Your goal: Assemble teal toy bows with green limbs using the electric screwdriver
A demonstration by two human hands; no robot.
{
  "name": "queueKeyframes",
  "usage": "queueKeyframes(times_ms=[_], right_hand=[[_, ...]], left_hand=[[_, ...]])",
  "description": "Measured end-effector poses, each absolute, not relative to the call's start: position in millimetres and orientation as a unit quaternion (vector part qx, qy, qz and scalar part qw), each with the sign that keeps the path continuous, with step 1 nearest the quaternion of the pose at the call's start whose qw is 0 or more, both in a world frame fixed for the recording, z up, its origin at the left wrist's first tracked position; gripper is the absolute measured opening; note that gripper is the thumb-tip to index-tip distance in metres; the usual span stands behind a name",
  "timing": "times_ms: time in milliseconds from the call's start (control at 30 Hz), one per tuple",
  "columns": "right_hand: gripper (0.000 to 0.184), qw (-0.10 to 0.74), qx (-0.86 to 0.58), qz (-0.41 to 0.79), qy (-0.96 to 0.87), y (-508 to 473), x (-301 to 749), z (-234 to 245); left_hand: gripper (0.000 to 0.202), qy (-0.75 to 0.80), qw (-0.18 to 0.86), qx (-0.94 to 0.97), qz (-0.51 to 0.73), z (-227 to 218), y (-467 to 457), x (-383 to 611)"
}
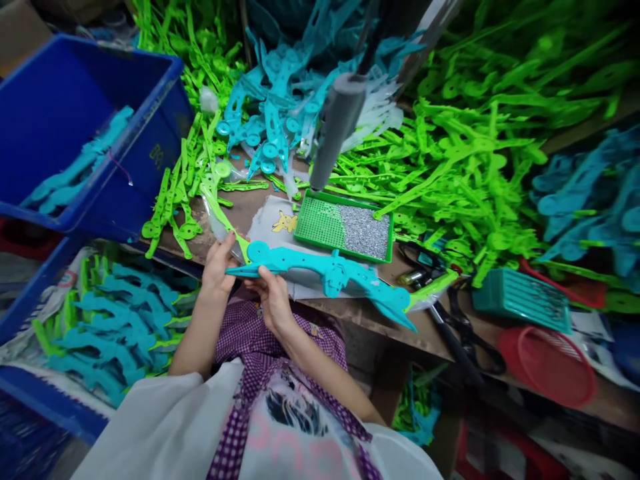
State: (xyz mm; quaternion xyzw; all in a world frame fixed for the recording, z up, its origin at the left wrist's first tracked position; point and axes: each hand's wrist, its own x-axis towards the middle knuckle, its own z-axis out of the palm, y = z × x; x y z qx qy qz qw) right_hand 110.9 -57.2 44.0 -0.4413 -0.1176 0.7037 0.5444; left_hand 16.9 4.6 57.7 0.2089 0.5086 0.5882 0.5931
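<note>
A long turquoise plastic part (305, 260) is held level over the front edge of the workbench. A lime-green plastic arm (220, 213) joins its left end, and another green arm (433, 290) joins its right end; both appear wrapped in clear film. My left hand (220, 267) is closed round the left joint, thumb on the green arm. My right hand (273, 297) pinches the lower edge of the turquoise part close by. Beyond the part lies a green tray (320, 230) of small silver metal pieces. A grey powered screwdriver (340, 127) hangs above it.
Piles of green parts (465, 160) and turquoise parts (273, 100) cover the bench's back. At left stand a blue bin (165, 87) and a crate of turquoise-and-green pieces (115, 320). Scissors (470, 340), a teal basket (520, 300) and a red basket (547, 367) sit right.
</note>
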Motion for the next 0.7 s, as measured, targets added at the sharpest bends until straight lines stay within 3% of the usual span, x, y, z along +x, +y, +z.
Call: queueKeyframes(times_ms=[167,233,333,400,467,567,700], right_hand=[[0.026,0.468,-0.446,0.731,-0.22,-75,152,52],[0.029,0.454,-0.521,0.667,-0.281,-94,203,55],[0.032,0.49,-0.732,0.304,-0.362,-121,295,61],[0.04,0.481,-0.789,0.067,-0.376,-129,347,63],[0.043,0.374,-0.779,-0.049,-0.501,-129,378,64],[0.04,0.19,-0.673,-0.048,-0.713,-127,390,64],[0.047,0.078,-0.595,-0.058,-0.798,-132,383,66]], left_hand=[[0.038,0.493,0.6,0.227,0.587,51,16,7],[0.041,0.475,0.604,0.25,0.59,47,22,-2],[0.048,0.435,0.599,0.305,0.6,39,32,-20],[0.053,0.414,0.598,0.338,0.598,31,37,-33],[0.058,0.402,0.593,0.364,0.595,25,44,-44],[0.062,0.387,0.576,0.398,0.6,16,57,-55],[0.062,0.403,0.541,0.448,0.587,13,65,-60]])
